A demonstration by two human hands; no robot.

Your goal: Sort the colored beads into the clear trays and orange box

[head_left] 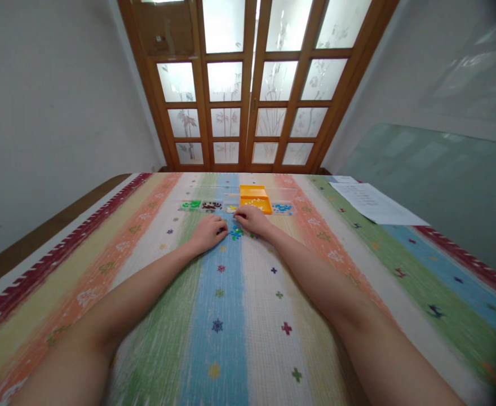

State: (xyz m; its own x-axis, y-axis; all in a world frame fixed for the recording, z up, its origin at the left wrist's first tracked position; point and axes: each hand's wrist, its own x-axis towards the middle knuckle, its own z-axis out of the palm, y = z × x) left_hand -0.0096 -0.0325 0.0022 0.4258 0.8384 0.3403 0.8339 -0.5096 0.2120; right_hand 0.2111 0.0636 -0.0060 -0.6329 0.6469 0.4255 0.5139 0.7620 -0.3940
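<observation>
**A:** Head view. Hands?

**B:** The left hand [208, 231] lies palm down on the striped cloth [231, 316], fingers loosely curled. Cannot tell whether they pinch anything. The right hand [252, 219] is knuckles up, fingers bent down to the cloth. Its grip is hidden too.

**A:** The pieces?

**B:** A small scatter of blue and green loose pieces [236, 232] sits on the blue stripe between the hands. The left hand is just beside it at 9 o'clock, the right at 1 o'clock.

**A:** Surroundings?

**B:** An orange tray [252, 190] sits at 12 o'clock of the right hand, with pale bits inside. Clear compartments [200, 205] flank it at 9 and 3 o'clock, holding green, dark and blue bits. A sheet of paper [375, 204] lies well apart at 2 o'clock.
</observation>
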